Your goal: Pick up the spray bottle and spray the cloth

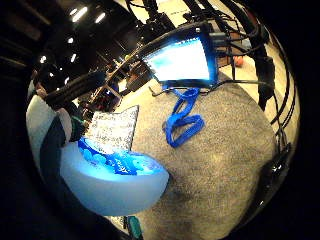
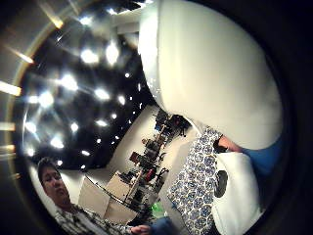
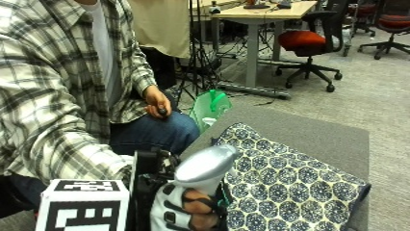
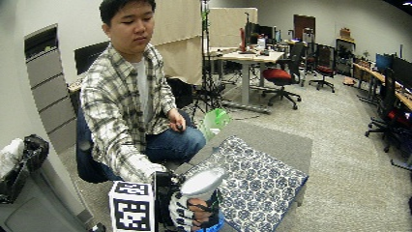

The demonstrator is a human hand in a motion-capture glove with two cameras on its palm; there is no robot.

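I see my right hand (image 3: 189, 211) low at the near edge of the desk (image 3: 307, 127), fingers curled around the neck of the spray bottle (image 3: 204, 168) and holding it upright, lifted just beside the cloth (image 3: 288, 178). The forearm comes in from a plaid sleeve, the wrist roughly level. The bottle's head is smooth, rounded, pale grey plastic, its nose leaning toward the cloth. In the little-finger palm view its body (image 1: 112, 182) looks milky and translucent with a blue label, though I can't read the label. The cloth lies flat on the desk, thin fabric printed with a dense blue-and-white pattern of small rounded medallions, one edge hanging slightly over the desk's side. The desk top is plain matte grey. The bare hand (image 3: 157, 103) rests on the person's thigh.
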